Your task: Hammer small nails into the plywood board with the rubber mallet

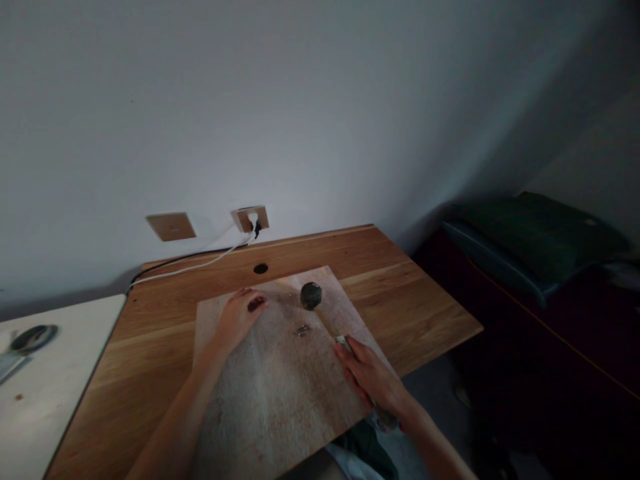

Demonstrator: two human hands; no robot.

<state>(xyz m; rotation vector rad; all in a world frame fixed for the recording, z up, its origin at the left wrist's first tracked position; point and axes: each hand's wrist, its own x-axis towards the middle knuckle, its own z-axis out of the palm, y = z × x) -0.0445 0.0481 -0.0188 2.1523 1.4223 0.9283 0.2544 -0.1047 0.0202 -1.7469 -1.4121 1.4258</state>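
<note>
My right hand [367, 370] is wrapped round the handle of a mallet at the board's right side. The dark, round head of the mallet [311, 295] is at the upper part of a worn wooden board [260, 393]. Near the board's upper left, my left hand [243, 313] is closed on a small dark reddish-brown piece [257, 304], whose kind I cannot make out. A few thin metal bits, apparently nails [302, 330], lie on the board between the hands, below the mallet head.
The board lies on a wooden table [400, 307] against a wall. A white cable [195, 268] and a black one run from an outlet [253, 219] along the back. A white surface [55, 373] with a blurred dark round item adjoins on the left. A dark green cushion [545, 233] sits at right.
</note>
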